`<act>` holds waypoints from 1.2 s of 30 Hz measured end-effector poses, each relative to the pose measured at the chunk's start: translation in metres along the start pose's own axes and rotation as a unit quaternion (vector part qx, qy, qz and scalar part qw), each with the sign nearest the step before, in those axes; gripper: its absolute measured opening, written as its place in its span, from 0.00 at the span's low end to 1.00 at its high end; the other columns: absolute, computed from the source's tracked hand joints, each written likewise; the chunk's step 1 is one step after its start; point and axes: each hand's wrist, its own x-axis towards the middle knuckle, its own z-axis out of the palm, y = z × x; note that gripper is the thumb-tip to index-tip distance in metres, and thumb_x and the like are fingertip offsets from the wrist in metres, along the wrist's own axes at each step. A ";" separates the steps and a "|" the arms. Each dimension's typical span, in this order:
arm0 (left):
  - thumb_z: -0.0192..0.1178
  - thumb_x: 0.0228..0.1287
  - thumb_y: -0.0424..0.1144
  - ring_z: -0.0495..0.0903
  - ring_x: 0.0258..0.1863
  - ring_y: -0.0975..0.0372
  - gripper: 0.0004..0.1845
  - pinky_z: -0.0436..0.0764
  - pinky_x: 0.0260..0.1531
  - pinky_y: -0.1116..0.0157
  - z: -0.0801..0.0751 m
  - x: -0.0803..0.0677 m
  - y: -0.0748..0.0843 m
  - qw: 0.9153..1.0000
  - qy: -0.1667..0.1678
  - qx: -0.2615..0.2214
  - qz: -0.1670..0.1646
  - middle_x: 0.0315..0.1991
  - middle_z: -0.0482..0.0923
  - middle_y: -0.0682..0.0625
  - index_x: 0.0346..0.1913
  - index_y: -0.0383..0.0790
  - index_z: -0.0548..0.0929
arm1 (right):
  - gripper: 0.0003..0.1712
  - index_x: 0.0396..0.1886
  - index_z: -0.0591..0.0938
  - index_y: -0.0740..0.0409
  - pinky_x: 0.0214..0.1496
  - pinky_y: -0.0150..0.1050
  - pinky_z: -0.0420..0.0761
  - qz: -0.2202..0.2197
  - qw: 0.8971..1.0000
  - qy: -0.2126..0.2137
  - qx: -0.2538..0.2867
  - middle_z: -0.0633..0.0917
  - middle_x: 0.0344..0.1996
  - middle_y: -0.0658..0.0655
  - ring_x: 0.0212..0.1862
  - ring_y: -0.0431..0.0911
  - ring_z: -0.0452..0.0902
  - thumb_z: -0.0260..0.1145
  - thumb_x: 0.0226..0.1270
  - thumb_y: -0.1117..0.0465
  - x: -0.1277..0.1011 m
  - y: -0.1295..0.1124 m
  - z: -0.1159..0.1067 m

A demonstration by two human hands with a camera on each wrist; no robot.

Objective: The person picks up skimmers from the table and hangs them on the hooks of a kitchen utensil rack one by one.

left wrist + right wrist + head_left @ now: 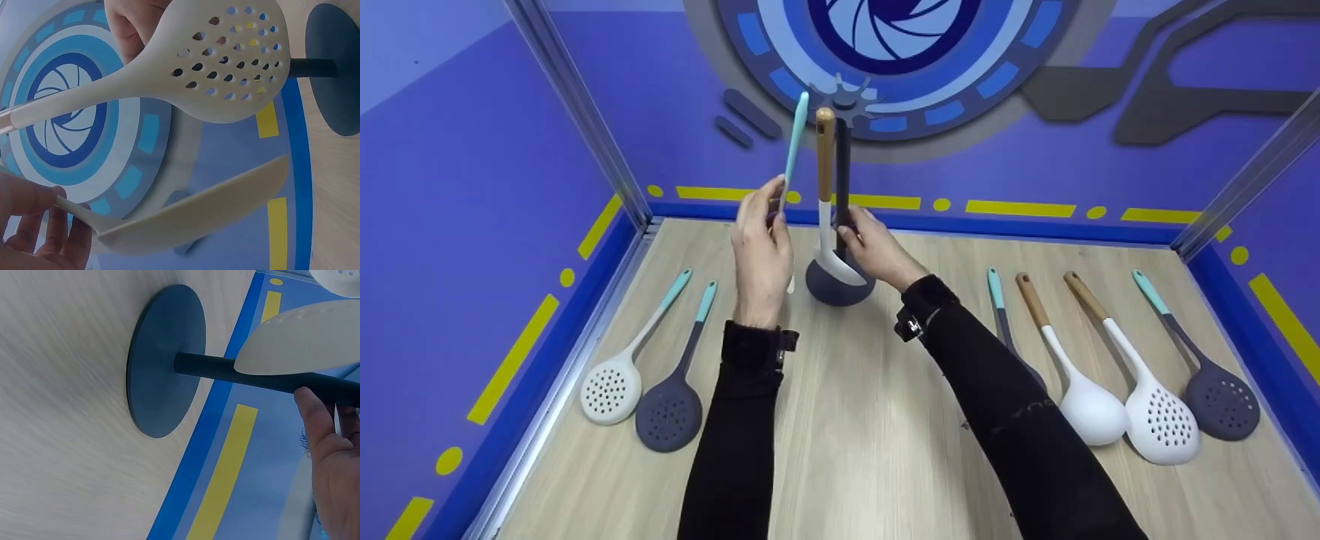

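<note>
My left hand pinches the neck of a white skimmer with a turquoise handle, held upright just left of a dark utensil stand. Its head shows nearly edge-on in the left wrist view; in the right wrist view a corner of the perforated head appears. At the stand's post, my right hand grips with curled fingers. A second white skimmer, wooden-handled, hangs upright close against the post, above the round base. The hooked top is partly behind the handles.
Left on the wooden table lie a white skimmer and a dark skimmer. On the right are a white ladle, a white skimmer, a dark skimmer and a turquoise-handled utensil, partly covered by my right sleeve.
</note>
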 end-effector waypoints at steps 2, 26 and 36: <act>0.56 0.91 0.24 0.88 0.71 0.47 0.26 0.91 0.72 0.55 0.000 0.000 -0.001 1.000 -0.002 0.003 0.000 0.72 0.83 0.37 0.82 0.41 0.82 | 0.20 0.77 0.76 0.69 0.70 0.55 0.88 -0.003 1.000 0.003 -0.003 0.83 0.66 0.69 0.63 0.59 0.85 0.53 0.99 0.63 0.000 0.000 0.001; 0.56 0.92 0.26 0.87 0.73 0.48 0.27 0.89 0.75 0.55 0.009 0.001 -0.007 0.999 -0.040 0.008 -0.007 0.73 0.82 0.39 0.85 0.43 0.79 | 0.16 0.71 0.78 0.68 0.67 0.53 0.86 -0.018 1.000 0.009 -0.005 0.83 0.61 0.68 0.59 0.57 0.83 0.54 0.98 0.64 0.000 0.000 0.000; 0.55 0.92 0.26 0.86 0.73 0.47 0.28 0.89 0.76 0.52 0.013 0.000 -0.012 0.998 -0.062 0.019 -0.015 0.74 0.81 0.39 0.86 0.43 0.77 | 0.17 0.72 0.78 0.70 0.69 0.57 0.87 -0.025 1.000 0.013 -0.008 0.84 0.62 0.69 0.60 0.59 0.84 0.55 0.97 0.65 -0.001 -0.002 0.000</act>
